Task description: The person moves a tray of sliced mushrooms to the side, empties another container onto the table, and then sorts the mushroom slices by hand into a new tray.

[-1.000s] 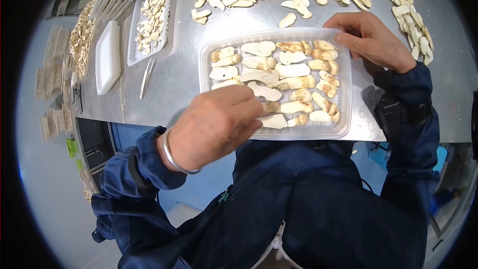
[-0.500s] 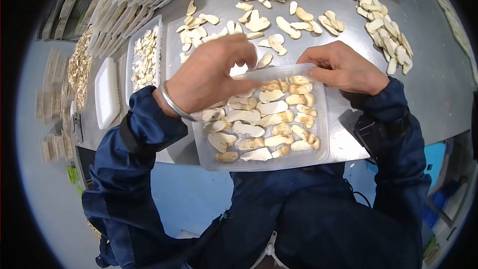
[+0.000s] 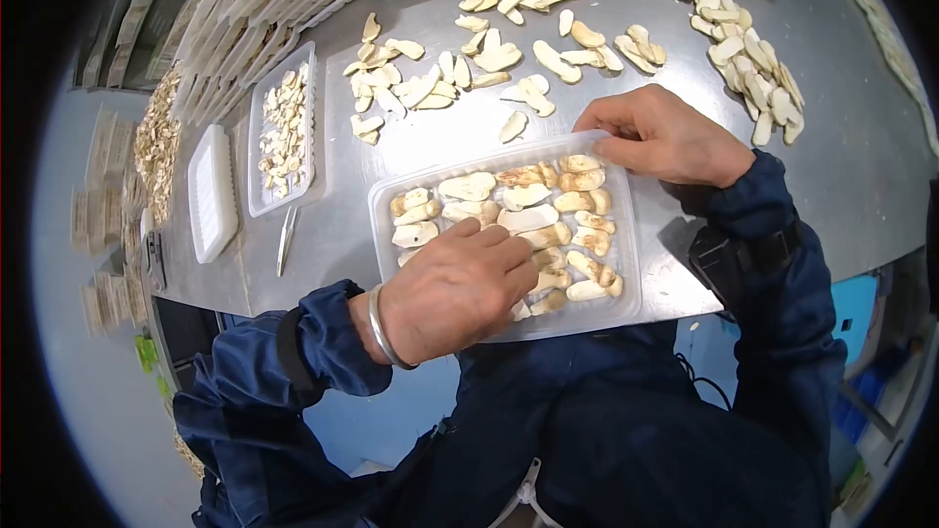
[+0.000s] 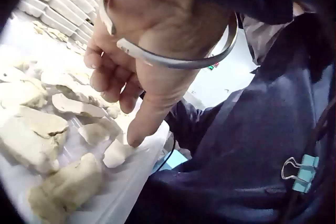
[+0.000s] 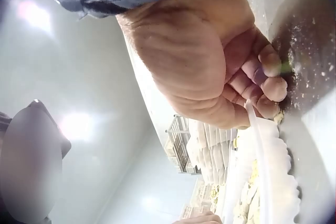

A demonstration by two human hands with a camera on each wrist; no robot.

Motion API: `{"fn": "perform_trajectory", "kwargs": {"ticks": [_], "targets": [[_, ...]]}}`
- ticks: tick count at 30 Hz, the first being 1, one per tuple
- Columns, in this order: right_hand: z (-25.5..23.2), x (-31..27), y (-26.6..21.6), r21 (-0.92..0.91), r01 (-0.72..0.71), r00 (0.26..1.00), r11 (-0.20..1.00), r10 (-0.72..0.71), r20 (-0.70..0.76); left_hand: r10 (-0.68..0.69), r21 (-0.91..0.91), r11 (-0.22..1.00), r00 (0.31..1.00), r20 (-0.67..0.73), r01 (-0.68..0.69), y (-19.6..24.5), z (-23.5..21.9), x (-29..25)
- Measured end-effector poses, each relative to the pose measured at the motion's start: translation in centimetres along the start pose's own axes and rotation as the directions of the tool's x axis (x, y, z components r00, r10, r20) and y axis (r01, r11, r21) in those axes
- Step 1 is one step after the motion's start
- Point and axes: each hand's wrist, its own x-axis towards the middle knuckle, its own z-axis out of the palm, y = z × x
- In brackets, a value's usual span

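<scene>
A clear plastic tray [image 3: 634, 264] holds rows of pale, brown-edged mushroom slices [image 3: 468, 186]. My left hand [image 3: 455, 288] is palm down over its middle and near side, covering some slices. In the left wrist view, the fingers of my left hand [image 4: 157, 45] bend loosely over the slices, and the thumb tip touches or nearly touches a small piece [image 4: 116, 153] by the tray wall. At the far right corner my right hand [image 3: 675, 137] pinches the tray rim; in the right wrist view, the rim [image 5: 262, 166] runs between thumb and fingers of my right hand [image 5: 194, 61].
Loose slices [image 3: 497, 52] lie beyond the tray, with a long heap [image 3: 753, 64] at the right. To the left are a tray of small pieces [image 3: 311, 127], a white tray [image 3: 210, 194] and tweezers [image 3: 287, 242]. Stacked trays [image 3: 264, 0] line the back left.
My left hand rose from the tray's near part toward its far left edge, then came back down over the slices. The right hand kept its grip on the rim. The head view shifted.
</scene>
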Motion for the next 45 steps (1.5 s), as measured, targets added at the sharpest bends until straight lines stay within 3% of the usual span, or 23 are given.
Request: {"fn": "perform_trajectory", "kwargs": {"ticks": [2,5,7,9,11,14,17,20,23,24,27,32,35,43,45], "targets": [[0.0,0.0,0.0,0.006,0.004,1.000,1.000,-0.004,-0.001,-0.021,-0.091,0.996,1.000,-0.013,0.020,0.0,-1.1,-0.2],[-0.1,-0.1,-0.2,-0.011,-0.016,1.000,1.000,0.016,0.009,-0.216,-0.069,0.976,0.967,-0.136,0.208,-1.1,-3.2,-1.7],[-0.3,-0.1,-0.3,-0.028,-0.016,1.000,0.999,0.016,0.008,-0.402,-0.123,0.915,0.838,-0.368,0.385,-2.3,-3.2,-3.9],[-0.2,-0.1,-0.2,-0.007,-0.012,1.000,1.000,0.011,-0.004,-0.564,-0.236,0.817,0.645,-0.516,0.526,-4.3,-2.5,-6.2],[0.0,-0.2,0.2,0.050,-0.002,1.000,0.999,0.003,-0.021,-0.683,-0.351,0.710,0.475,-0.555,0.610,-7.4,-1.8,-9.2],[-0.6,-0.2,-0.6,0.043,-0.087,0.996,0.995,0.086,0.012,-0.736,-0.478,0.648,0.327,-0.592,0.592,-11.8,-0.6,-11.9],[-1.0,-0.3,0.5,0.149,-0.121,0.992,0.981,0.123,0.000,-0.780,-0.563,0.624,0.380,-0.498,0.542,-13.8,0.0,-11.8],[-1.2,-0.4,-0.1,0.163,-0.162,0.985,0.973,0.168,-0.023,-0.716,-0.589,0.698,0.416,-0.561,0.408,-14.2,0.3,-9.7],[-1.2,-0.4,-0.6,0.196,-0.210,0.976,0.958,0.218,-0.018,-0.683,-0.522,0.730,0.453,-0.573,0.442,-15.0,-0.3,-8.7],[-1.3,-0.3,-0.6,0.181,-0.227,0.972,0.957,0.233,-0.010,-0.616,-0.418,0.783,0.475,-0.628,0.461,-15.4,-0.5,-8.4],[-1.3,-0.1,-0.2,0.183,-0.230,0.972,0.956,0.235,-0.007,-0.693,-0.377,0.718,0.545,-0.472,0.585,-15.5,-1.4,-7.5],[-1.0,-0.2,-0.3,0.170,-0.228,0.972,0.959,0.234,-0.017,-0.703,-0.422,0.705,0.643,-0.303,0.570,-18.1,-1.7,-7.4],[-1.2,-0.2,0.3,0.155,-0.221,0.973,0.963,0.229,-0.031,-0.723,-0.398,0.685,0.635,-0.273,0.610,-18.1,-2.0,-7.6],[-1.2,0.0,0.4,0.164,-0.222,0.973,0.961,0.230,-0.028,-0.689,-0.541,0.692,0.661,-0.298,0.478,-18.8,-1.1,-8.0],[-1.2,0.1,0.4,0.175,-0.224,0.972,0.959,0.233,-0.029,-0.678,-0.676,0.650,0.666,-0.310,0.348,-18.1,-1.5,-8.4]]}}
